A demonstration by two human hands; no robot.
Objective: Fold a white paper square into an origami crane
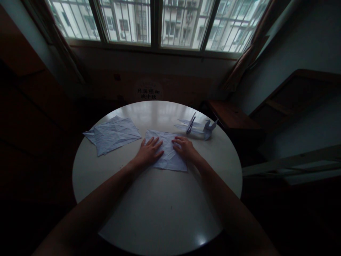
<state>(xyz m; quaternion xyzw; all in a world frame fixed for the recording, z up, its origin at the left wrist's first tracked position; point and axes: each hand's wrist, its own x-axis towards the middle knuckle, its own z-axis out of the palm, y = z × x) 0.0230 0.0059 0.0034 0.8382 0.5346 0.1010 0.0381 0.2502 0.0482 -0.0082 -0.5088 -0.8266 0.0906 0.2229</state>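
Observation:
A creased sheet of paper point(168, 161) lies spread out on the round white table, with fold lines running across it. My left hand point(149, 150) rests on the sheet's left side, fingers spread and pointing away from me. On its right side lies my right hand point(184, 147), palm down, with the fingers stretched toward the middle and slightly bent. Neither hand grips anything. Beyond my right hand stand folded paper cranes, one point(191, 125) nearer the sheet and another point(209, 130) farther right. Left of my left hand are creased, unfolded papers point(115, 134) overlapping each other.
The round white table point(165, 209) has a glossy top with a curved edge. A dark wooden seat point(233, 115) stands behind it at the right. Barred windows point(128, 23) and curtains are at the back, above a box with printed characters point(148, 93).

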